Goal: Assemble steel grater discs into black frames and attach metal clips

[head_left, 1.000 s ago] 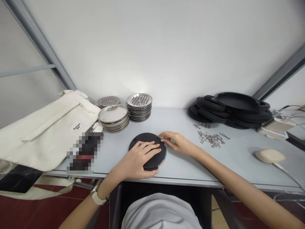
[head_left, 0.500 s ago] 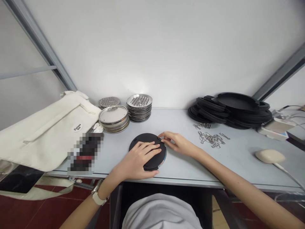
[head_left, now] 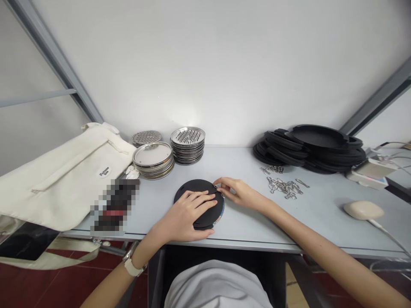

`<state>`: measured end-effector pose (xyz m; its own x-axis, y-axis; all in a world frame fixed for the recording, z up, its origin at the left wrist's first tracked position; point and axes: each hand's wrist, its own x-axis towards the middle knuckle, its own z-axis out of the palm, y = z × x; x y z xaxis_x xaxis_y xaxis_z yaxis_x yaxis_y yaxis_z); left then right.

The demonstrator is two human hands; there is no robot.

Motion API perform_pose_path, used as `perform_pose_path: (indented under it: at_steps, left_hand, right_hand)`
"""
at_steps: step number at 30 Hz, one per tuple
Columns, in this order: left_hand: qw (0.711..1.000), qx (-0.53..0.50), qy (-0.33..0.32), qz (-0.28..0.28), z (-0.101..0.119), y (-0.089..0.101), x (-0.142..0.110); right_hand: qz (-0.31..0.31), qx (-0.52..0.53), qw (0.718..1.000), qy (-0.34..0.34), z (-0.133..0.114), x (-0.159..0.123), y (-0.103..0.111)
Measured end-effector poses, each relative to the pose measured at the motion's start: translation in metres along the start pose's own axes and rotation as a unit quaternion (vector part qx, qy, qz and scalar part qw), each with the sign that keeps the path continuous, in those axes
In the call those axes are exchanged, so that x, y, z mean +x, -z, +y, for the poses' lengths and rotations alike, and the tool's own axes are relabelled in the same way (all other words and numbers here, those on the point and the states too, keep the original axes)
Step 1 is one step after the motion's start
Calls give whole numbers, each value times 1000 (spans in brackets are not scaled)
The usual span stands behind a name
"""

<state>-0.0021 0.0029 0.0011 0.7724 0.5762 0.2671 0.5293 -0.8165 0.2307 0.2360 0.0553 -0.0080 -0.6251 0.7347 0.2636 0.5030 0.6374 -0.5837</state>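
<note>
A round black disc (head_left: 192, 186) lies flat near the table's front edge, with a thin bluish-silver rim showing at its right side. Across its top rests my left hand (head_left: 191, 209), fingers spread and thumb at the near edge. My right hand (head_left: 236, 191) pinches a small metal clip (head_left: 222, 194) at the disc's upper right edge; the fingers partly cover it. More loose metal wire clips (head_left: 285, 187) are heaped on the table to the right of my right hand.
Stacks of round metal plates (head_left: 154, 155) and grater discs (head_left: 188, 145) stand at the back left. Black round covers (head_left: 321, 141) are piled at the back right. A white bag (head_left: 70, 175) leans at the left, and a cream mouse-like device (head_left: 364, 210) with a cable sits at the right.
</note>
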Motion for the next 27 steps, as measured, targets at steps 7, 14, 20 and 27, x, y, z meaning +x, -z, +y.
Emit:
perform_pose_path:
  at_steps: [7,14,20,27]
  left_hand:
    - [1000,-3,0,-1,0,0,0]
    - [1000,-3,2,-2,0,0,-1]
    - [1000,-3,-2,2,0,0,0]
    - [1000,3,-1,0,0,-1,0]
  right_hand:
    - [0,-3,1000,-4,-2,0,1]
    - [-7,-6,1000,-4,-2,0,1]
    - [-5,-6,1000,-1,-3,0,0]
    - [0,9,1000,3,0,-2,-1]
